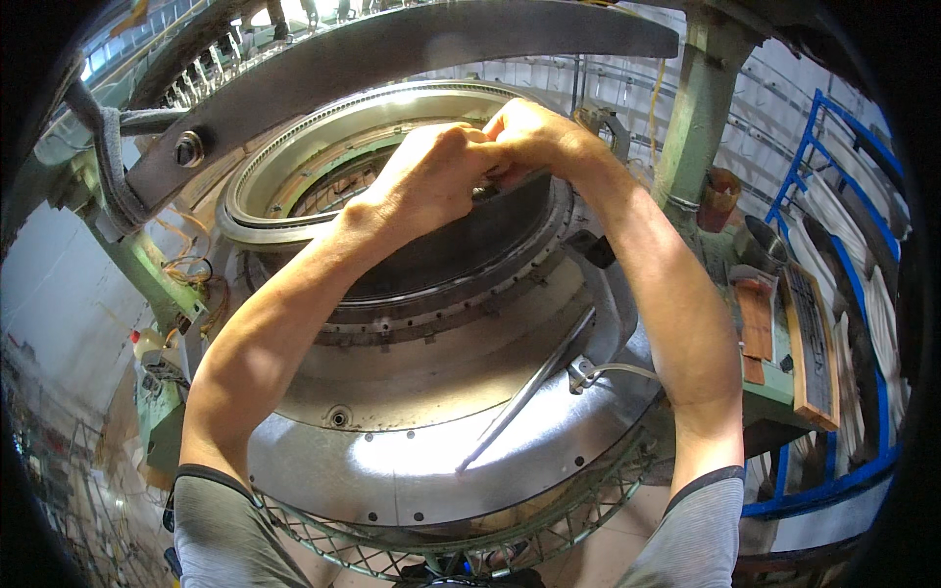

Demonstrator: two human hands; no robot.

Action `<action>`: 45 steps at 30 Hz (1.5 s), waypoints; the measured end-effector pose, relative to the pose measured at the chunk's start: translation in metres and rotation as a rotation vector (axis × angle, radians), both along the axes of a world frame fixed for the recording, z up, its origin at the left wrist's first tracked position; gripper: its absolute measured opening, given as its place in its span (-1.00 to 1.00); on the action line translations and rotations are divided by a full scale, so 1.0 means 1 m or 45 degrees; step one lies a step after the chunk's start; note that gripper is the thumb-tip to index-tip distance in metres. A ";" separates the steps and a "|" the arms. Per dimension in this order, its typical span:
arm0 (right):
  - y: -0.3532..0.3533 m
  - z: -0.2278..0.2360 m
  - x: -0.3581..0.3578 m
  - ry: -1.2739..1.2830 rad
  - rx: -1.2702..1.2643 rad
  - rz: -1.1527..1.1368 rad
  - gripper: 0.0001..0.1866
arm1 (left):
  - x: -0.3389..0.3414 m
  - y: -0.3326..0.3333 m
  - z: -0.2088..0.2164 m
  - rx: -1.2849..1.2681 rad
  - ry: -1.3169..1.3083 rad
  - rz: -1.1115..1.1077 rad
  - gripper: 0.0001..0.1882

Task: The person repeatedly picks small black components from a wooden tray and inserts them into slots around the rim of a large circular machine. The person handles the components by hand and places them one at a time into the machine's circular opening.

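Observation:
My left hand (429, 174) and my right hand (529, 137) meet over the far right rim of a large round machine, apparently a circular knitting machine. Both sets of fingers are curled in and pressed together. Whatever they pinch is hidden behind the knuckles. Beneath them lies the machine's toothed metal ring (240, 201), with the dark cylinder wall (421, 255) below it. A thin metal rod (524, 390) rests slanted on the pale, shiny base plate (323, 470), between my forearms.
A thick curved dark bar (431, 44) arches over the far side. Green posts (694, 118) flank the machine. At right, a reddish cup (718, 199), a metal can (760, 243) and a wood-framed box (812, 343) stand near a blue rack (851, 294) holding white material.

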State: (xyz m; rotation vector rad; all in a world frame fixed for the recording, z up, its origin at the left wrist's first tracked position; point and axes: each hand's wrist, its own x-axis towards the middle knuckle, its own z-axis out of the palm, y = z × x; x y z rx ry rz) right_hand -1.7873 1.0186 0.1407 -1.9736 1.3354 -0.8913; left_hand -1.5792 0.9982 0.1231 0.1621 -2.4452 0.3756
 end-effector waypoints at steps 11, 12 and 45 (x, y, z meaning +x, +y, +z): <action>0.002 0.000 0.001 -0.047 0.013 -0.037 -0.65 | -0.001 0.005 -0.002 -0.003 0.025 0.039 -0.68; 0.001 0.000 0.002 -0.044 0.020 -0.036 -0.64 | -0.001 0.006 -0.002 -0.022 0.013 0.078 -0.69; 0.041 -0.031 0.009 0.250 -0.734 -0.004 -0.85 | 0.037 0.004 -0.015 0.410 0.515 0.179 -0.76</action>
